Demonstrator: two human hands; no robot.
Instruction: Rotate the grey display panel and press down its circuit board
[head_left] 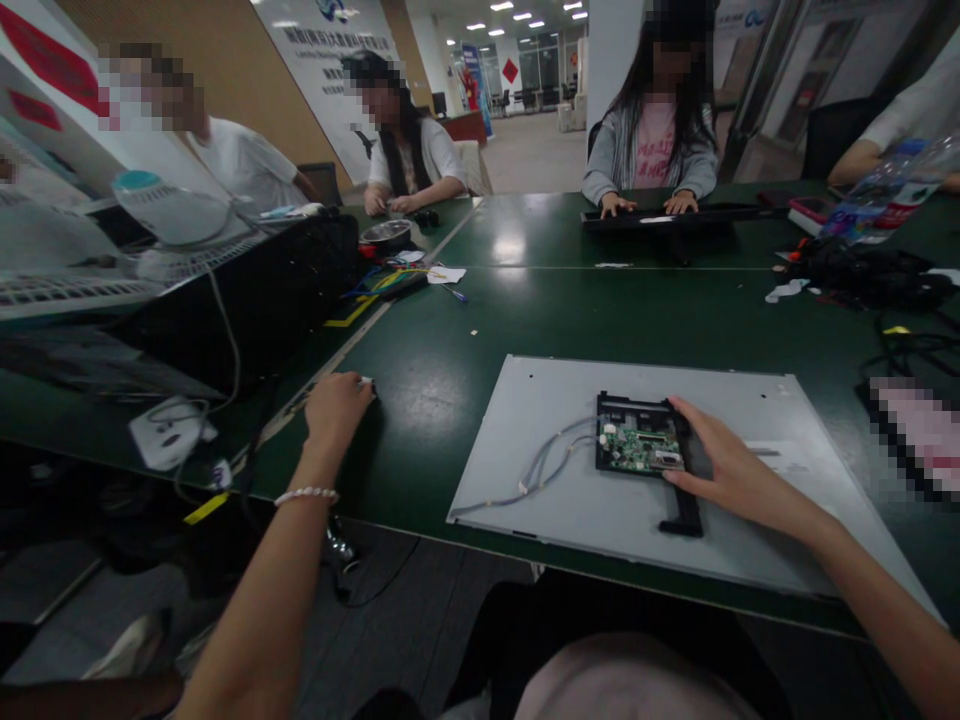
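Observation:
A flat grey metal panel (495, 440), seemingly the back of a display, lies on the table in front of me. On it rests a black plastic bracket (686, 510) carrying a green circuit board (630, 450). Grey cables (540, 465) run from the board's left side across the panel. My right hand (716, 465) grips the bracket's right side, thumb near and fingers at the far corner. Over on the table's left, my left hand (339, 408) is closed, knuckles up; a small light-and-dark bit shows at its fingertips, too small to name.
A black box-like case (277, 290) and a white fan (172, 210) stand on the left. A screwdriver (455, 293) and wires lie farther back. Plastic bottles (885, 195) and a black bundle (870, 275) are at right. Several people sit around the table; one touches a dark panel (660, 215).

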